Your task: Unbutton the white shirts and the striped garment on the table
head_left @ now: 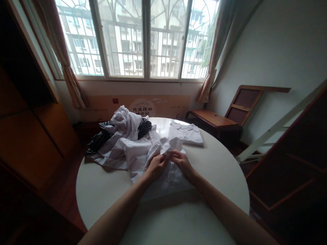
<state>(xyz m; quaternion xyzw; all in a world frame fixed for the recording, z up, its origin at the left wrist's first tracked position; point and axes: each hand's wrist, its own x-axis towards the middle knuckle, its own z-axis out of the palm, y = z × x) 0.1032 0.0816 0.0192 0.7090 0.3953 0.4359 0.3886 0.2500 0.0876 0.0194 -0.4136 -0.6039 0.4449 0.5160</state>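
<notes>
My left hand (156, 165) and right hand (182, 162), close together, pinched the white garment (170, 175); light, even tension seemed best.

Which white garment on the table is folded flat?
The white shirt beyond the right hand. It lies as a neat, flat rectangle, whereas the white garment at the left hand and the white cloth heaped farther left are rumpled.

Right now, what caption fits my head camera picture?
Left hand and right hand touch a white garment on the table.
</notes>
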